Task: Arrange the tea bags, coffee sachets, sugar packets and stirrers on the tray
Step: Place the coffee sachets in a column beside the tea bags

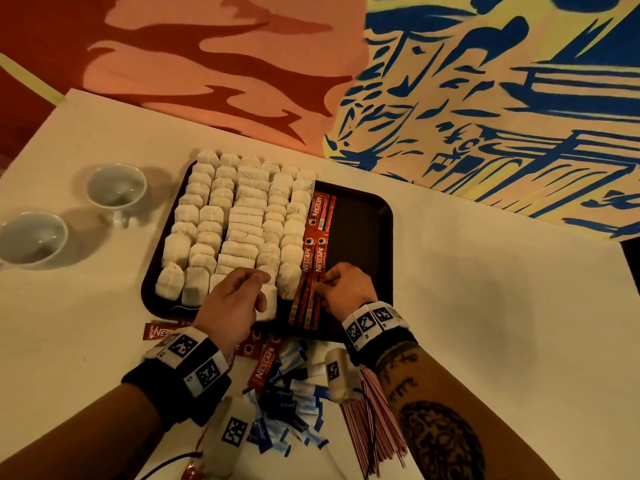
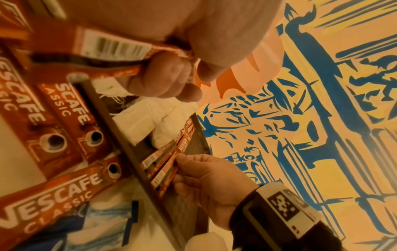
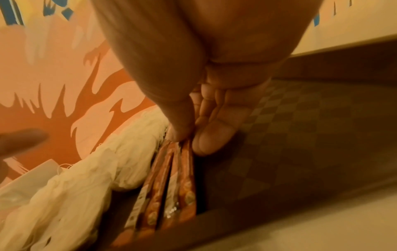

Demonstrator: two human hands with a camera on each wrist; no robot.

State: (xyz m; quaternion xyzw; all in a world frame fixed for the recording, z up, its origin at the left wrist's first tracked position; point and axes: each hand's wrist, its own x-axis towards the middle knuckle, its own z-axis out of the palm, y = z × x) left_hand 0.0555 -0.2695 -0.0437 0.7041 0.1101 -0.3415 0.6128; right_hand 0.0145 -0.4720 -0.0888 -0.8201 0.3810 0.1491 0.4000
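A dark brown tray [image 1: 367, 216] sits on a white bench, its left part packed with rows of white tea bags [image 1: 239, 216]. Just right of them lie red Nescafe Classic coffee sachets [image 1: 318, 233] in narrow columns running from the tray's far edge to its near edge. The right hand [image 1: 346, 287] rests over the near sachets, its fingers [image 3: 211, 135] pinching the edge of the rightmost one. The left hand [image 1: 232, 303] hovers over the near tea bags, fingers [image 2: 163, 81] curled round a spare sachet, as the left wrist view shows. More sachets, blue sugar packets [image 1: 294, 400] and a bundle of red-striped stirrers [image 1: 370, 420] wait on the bench by the tray's near edge. To do this step well, nudge each sachet flush against its neighbour, ends level, keeping the column straight, and leave the tray's bare right part for sugar and stirrers.
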